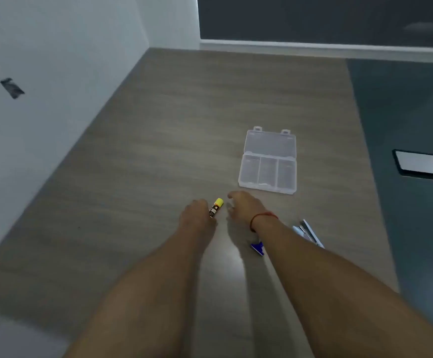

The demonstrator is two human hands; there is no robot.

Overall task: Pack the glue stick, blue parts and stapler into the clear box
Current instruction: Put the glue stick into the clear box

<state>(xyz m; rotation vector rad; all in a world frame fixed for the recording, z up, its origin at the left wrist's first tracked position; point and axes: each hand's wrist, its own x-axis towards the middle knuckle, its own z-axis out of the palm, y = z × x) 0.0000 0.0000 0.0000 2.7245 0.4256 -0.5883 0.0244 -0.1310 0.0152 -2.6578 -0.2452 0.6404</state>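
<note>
The clear box [267,188] lies open on the wooden table, lid folded flat behind it, its three compartments bare. The glue stick [216,207], yellow cap pointing up and right, sticks out from the fingers of my left hand [194,213], which curl around its lower end. My right hand [242,205] hovers just right of the stick, fingers apart and holding nothing. A blue part [258,248] peeks out beside my right forearm, partly hidden by it. The pale stapler [309,233] lies to the right of that forearm.
A white wall runs along the table's left edge [86,140]. A dark grey surface [404,125] borders the table on the right, with a flat rectangular device [424,165] on it. A dark window stands at the back.
</note>
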